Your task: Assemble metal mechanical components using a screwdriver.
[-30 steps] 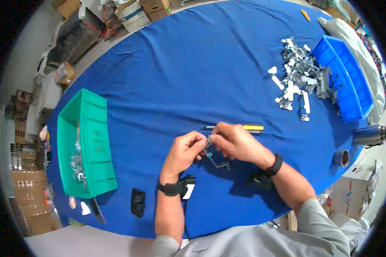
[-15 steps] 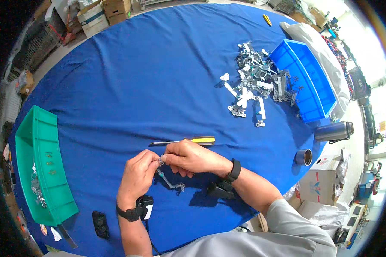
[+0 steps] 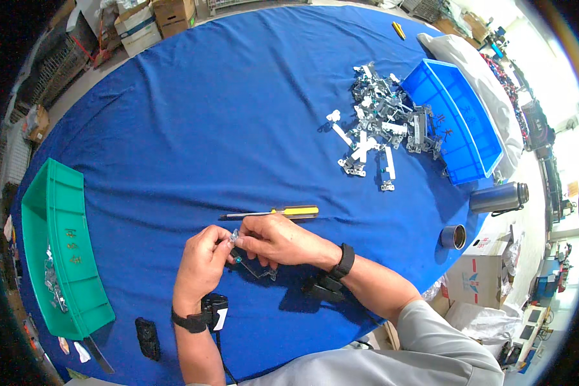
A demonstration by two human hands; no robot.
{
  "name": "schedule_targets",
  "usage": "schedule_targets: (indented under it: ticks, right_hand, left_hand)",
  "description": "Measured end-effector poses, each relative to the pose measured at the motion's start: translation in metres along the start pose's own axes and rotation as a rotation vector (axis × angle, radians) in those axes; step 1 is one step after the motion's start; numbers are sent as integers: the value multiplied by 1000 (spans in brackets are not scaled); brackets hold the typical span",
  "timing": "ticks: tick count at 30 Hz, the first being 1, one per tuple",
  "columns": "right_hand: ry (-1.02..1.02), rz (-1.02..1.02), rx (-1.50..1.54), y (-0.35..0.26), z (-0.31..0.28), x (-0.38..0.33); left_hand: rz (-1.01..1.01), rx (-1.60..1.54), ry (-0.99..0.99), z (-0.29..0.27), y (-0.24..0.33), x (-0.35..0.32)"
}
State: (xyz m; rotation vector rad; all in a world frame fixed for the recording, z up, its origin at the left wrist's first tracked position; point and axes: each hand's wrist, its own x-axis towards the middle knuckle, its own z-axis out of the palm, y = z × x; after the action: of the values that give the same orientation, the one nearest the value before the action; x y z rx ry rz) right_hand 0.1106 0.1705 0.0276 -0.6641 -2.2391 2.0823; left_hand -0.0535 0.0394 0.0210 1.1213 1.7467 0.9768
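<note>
Both hands meet over the near edge of the blue tablecloth (image 3: 193,128), just below the screwdriver (image 3: 273,213).

Left hand (image 3: 201,267): fingers curled, thumb and forefinger pinching one end of a small metal bracket (image 3: 233,239). Right hand (image 3: 278,241): fingertips closed on the same bracket from the other side. The bracket sits between the two sets of fingertips, mostly hidden; only a small shiny bit shows. A thin bent metal piece (image 3: 258,270) lies on the cloth right under the hands; can't tell if it's touching the fingers.

Counts:
- 1 screwdriver, yellow and black handle, shaft pointing left, just above the hands
- 1 green bin (image 3: 61,251), far left of the screwdriver, a few metal parts inside
- 1 blue bin (image 3: 460,119), far upper right of the screwdriver
- 1 loose pile of metal brackets (image 3: 383,128), up right of the screwdriver, against the blue bin; too many to count
- 1 dark metal flask (image 3: 498,197) lying on its side and 1 small cup (image 3: 453,237), right of the screwdriver at the table edge
- 1 black device (image 3: 148,338), lower left of the screwdriver
- 2 black wrist straps, one per wrist

Surface: round table, blue cloth, some creases. Room: cardboard boxes (image 3: 151,19) beyond the far edge, more boxes on the floor to the right.
</note>
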Motion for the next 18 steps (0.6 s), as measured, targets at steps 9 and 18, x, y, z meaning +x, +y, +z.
schedule_targets:
  ticks: [9, 18]
  right_hand:
    - [-50, -201, -357, -1, -2, -1]
    - [143, -315, -485, 16, 36, -1]
  left_hand:
    - [9, -79, 66, 0, 6, -2]
    - [-82, -287, 148, 3, 2, -1]
